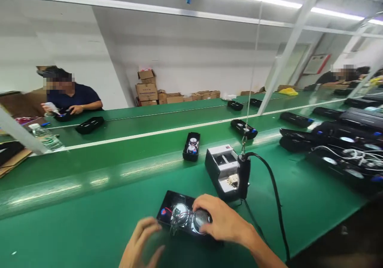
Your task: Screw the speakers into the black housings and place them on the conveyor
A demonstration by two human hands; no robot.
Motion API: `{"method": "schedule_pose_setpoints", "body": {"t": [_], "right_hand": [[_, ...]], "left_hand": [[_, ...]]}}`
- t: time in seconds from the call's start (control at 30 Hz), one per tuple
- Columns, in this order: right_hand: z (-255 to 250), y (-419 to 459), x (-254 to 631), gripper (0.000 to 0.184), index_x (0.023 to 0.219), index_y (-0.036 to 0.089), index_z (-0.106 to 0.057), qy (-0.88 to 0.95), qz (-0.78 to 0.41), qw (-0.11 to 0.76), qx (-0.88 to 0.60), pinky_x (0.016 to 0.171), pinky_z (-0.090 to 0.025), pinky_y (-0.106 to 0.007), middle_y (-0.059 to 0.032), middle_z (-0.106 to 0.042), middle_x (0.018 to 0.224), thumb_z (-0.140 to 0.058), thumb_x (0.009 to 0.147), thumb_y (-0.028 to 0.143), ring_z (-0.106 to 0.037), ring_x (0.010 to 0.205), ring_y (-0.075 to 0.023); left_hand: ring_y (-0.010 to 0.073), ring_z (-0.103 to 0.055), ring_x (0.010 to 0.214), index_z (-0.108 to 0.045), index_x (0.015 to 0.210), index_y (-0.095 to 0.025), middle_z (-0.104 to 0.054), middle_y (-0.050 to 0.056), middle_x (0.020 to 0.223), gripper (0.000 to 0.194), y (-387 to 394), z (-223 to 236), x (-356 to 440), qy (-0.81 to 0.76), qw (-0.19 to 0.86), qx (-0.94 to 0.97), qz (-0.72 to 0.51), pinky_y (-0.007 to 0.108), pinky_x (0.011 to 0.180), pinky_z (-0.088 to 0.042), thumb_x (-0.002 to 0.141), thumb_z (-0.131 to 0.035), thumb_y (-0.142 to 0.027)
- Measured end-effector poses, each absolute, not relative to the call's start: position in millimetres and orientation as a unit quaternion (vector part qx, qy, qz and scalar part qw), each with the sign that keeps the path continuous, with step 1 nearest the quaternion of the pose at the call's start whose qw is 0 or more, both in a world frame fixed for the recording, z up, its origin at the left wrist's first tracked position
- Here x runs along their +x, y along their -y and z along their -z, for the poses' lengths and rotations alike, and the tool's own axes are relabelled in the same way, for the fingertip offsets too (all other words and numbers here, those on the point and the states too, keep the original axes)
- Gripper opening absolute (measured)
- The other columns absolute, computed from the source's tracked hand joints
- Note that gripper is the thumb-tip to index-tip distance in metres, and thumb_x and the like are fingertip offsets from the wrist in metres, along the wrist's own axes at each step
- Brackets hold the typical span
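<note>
White walls (185, 60) and stacked cartons (146, 88) stand behind a long green desk (89, 232). On its near part lies a black case (173, 198), open side up, its long axis running crosswise, right end angled nearer the person, blue-and-red spot (163, 211) at the left. The left hand (140, 238), fingers spread, is just beside the left end; the right hand (223, 216) curves thumb and fingers about the right silver disc (201, 219), whether pinching it I cannot tell.
</note>
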State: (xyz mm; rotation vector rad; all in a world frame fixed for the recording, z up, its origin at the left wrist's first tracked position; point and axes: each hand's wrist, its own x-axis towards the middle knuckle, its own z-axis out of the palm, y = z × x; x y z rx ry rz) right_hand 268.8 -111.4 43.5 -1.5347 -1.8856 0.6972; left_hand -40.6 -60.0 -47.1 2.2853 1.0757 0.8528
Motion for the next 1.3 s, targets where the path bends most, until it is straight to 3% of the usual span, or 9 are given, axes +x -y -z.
{"method": "schedule_pose_setpoints", "body": {"t": [0.1,0.17,0.27,0.47,0.67,0.77,0.87,1.07,1.3], "right_hand": [[-24,129,237,0.052,0.115,0.027,-0.068,0.725,-0.227,0.299,-0.578,0.1,-0.05,-0.035,-0.0039,-0.069,0.129,-0.08,0.069,0.006,-0.064,0.113,-0.025],[-8,123,214,0.044,0.111,0.024,-0.069,0.716,-0.208,0.327,-0.581,0.1,-0.05,-0.037,-0.0051,-0.072,0.126,-0.077,0.072,0.005,-0.065,0.112,-0.0255],[3,106,195,0.027,0.101,0.023,-0.076,0.66,-0.225,0.41,-0.588,0.1,-0.05,-0.037,-0.0042,-0.079,0.111,-0.069,0.081,0.006,-0.069,0.108,-0.0246],[-23,105,229,0.024,0.104,0.019,-0.081,0.502,-0.392,0.487,-0.598,0.082,-0.056,-0.033,-0.0063,-0.081,0.096,-0.065,0.092,0.032,-0.074,0.089,-0.0238],[-25,132,254,0.026,0.115,0.028,-0.08,0.747,-0.247,0.297,-0.54,0.08,-0.046,-0.034,-0.0015,-0.081,0.095,-0.059,0.101,0.021,-0.07,0.084,-0.0191],[-19,143,248,0.03,0.112,0.027,-0.076,0.842,-0.135,0.182,-0.491,0.072,-0.04,-0.035,-0.0004,-0.079,0.094,-0.051,0.103,0.013,-0.065,0.078,-0.0173],[-16,149,237,0.026,0.106,0.023,-0.073,0.859,-0.101,0.108,-0.49,0.067,-0.038,-0.035,-0.0009,-0.075,0.091,-0.051,0.102,0.01,-0.062,0.074,-0.0172],[-11,152,233,0.027,0.109,0.023,-0.072,0.86,-0.136,0.077,-0.485,0.068,-0.04,-0.034,-0.001,-0.073,0.095,-0.051,0.101,0.009,-0.061,0.076,-0.0173],[-21,151,240,0.039,0.108,0.024,-0.074,0.844,-0.217,0.097,-0.48,0.074,-0.043,-0.029,-0.0035,-0.07,0.095,-0.042,0.099,0.004,-0.059,0.081,-0.0169]], "left_hand": [[0.0332,-0.046,0.149,-0.048,0.151,-0.029,-0.043,0.012,0.163,0.079,9,27,-33,-0.369,0.274,0.848,-0.264,0.053,0.122,-0.043,0.076,-0.072,-0.017],[0.0349,-0.036,0.156,-0.028,0.163,-0.028,-0.032,0.013,0.169,0.107,-18,18,-21,-0.334,0.341,0.858,-0.189,0.055,0.127,-0.034,0.068,-0.076,-0.015],[0.0351,-0.047,0.146,-0.024,0.164,-0.026,-0.041,0.013,0.163,0.12,-35,20,-4,-0.287,0.428,0.847,-0.132,0.053,0.124,-0.039,0.059,-0.081,-0.018],[0.0357,-0.05,0.143,-0.038,0.155,-0.032,-0.041,0.01,0.157,0.11,31,62,-5,-0.352,0.435,0.793,-0.238,0.053,0.121,-0.045,0.056,-0.079,-0.009],[0.0397,-0.042,0.151,-0.023,0.161,-0.037,-0.02,0.015,0.17,0.114,102,71,-7,-0.419,0.315,0.797,-0.3,0.059,0.115,-0.05,0.065,-0.073,0.0],[0.044,-0.031,0.156,-0.037,0.153,-0.035,-0.007,0.013,0.176,0.104,104,51,-5,-0.395,0.248,0.838,-0.283,0.065,0.115,-0.048,0.064,-0.075,0.003],[0.0484,-0.022,0.158,-0.055,0.135,-0.03,-0.012,0.012,0.176,0.086,98,35,2,-0.349,0.175,0.886,-0.251,0.075,0.119,-0.036,0.06,-0.078,0.003],[0.0443,-0.019,0.16,-0.06,0.123,-0.025,-0.013,0.015,0.175,0.058,96,31,11,-0.311,0.134,0.911,-0.236,0.077,0.124,-0.023,0.072,-0.078,-0.002],[0.0486,-0.012,0.16,-0.066,0.098,-0.021,-0.016,0.013,0.176,0.041,93,24,9,-0.275,0.134,0.939,-0.16,0.08,0.121,-0.024,0.066,-0.075,0.002]]}}
